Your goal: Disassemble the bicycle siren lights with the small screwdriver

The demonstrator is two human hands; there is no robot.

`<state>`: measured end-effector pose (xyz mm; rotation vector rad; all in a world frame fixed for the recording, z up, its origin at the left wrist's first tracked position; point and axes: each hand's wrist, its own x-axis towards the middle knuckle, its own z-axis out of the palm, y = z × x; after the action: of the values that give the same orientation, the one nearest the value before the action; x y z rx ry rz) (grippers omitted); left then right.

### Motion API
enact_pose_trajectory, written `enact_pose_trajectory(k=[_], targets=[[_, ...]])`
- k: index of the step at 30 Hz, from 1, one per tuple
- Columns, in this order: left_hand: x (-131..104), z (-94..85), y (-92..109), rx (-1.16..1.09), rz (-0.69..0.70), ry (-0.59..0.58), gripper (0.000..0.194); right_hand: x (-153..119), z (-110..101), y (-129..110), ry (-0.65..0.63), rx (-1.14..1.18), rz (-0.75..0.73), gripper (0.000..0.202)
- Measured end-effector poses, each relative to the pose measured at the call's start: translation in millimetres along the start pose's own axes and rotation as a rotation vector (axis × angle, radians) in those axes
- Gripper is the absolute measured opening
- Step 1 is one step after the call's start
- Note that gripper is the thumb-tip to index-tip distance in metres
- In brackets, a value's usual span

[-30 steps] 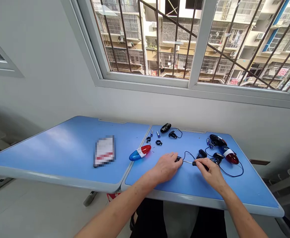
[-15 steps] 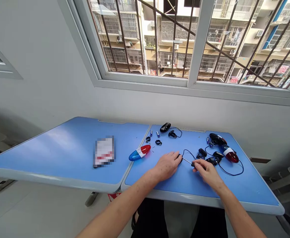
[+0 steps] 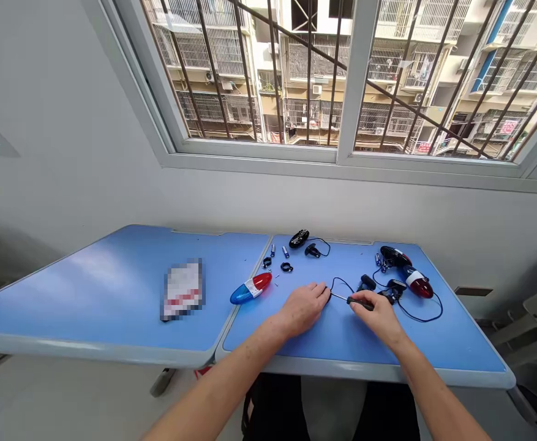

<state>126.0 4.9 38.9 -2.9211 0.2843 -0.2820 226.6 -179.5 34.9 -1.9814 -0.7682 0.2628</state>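
Observation:
My left hand (image 3: 305, 308) is closed over a small black part that it mostly hides, holding it against the blue table (image 3: 268, 331). In my right hand (image 3: 378, 315) is a screwdriver (image 3: 360, 302) with a black handle. Its thin metal shaft points left and meets the black part at my left fingertips. A black cable (image 3: 343, 280) loops away behind both hands. Left of my left hand lies a light cover (image 3: 251, 288), blue at one end, white in the middle and red at the other.
Behind are a black oval housing (image 3: 299, 238), a small wired black part (image 3: 313, 250), batteries (image 3: 285, 252) and black ring clamps (image 3: 286, 267). On the right sit a red-and-blue light (image 3: 419, 282), black brackets (image 3: 393, 290) and cables. A blurred packet (image 3: 183, 290) lies on the left table.
The whole view has shifted slightly. My right fingers have changed their grip on the screwdriver handle, and more of the handle shows. My left hand stays on the black part.

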Motion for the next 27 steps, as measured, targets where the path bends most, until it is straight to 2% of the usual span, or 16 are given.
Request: enact_pose_trajectory(k=[4, 8, 13, 18, 23, 27], targets=[[-0.1, -0.9, 0.0, 0.024, -0.007, -0.001, 0.039, 2.7, 3.9, -5.7, -0.086, 0.069, 0.175, 0.031], [-1.4, 2.2, -0.6, 0.017, -0.004, 0.025, 0.039, 5.8, 2.6, -7.6, -0.142, 0.058, 0.205, 0.041], [-2.1, 8.2, -1.1, -0.005, 0.021, 0.047, 0.04, 12.3, -2.7, -9.6, -0.116, -0.038, 0.101, 0.042], [-2.6, 12.2, -2.2, 0.005, 0.036, 0.071, 0.041, 8.7, -4.1, -13.0, -0.082, -0.145, -0.013, 0.023], [-3.3, 10.6, -3.5, 0.024, 0.042, 0.058, 0.041, 1.4, -0.9, -4.6, -0.024, -0.237, -0.222, 0.03], [-3.9, 8.7, -4.6, -0.004, 0.027, 0.063, 0.04, 3.0, 3.1, 0.3, -0.028, -0.06, -0.148, 0.031]])
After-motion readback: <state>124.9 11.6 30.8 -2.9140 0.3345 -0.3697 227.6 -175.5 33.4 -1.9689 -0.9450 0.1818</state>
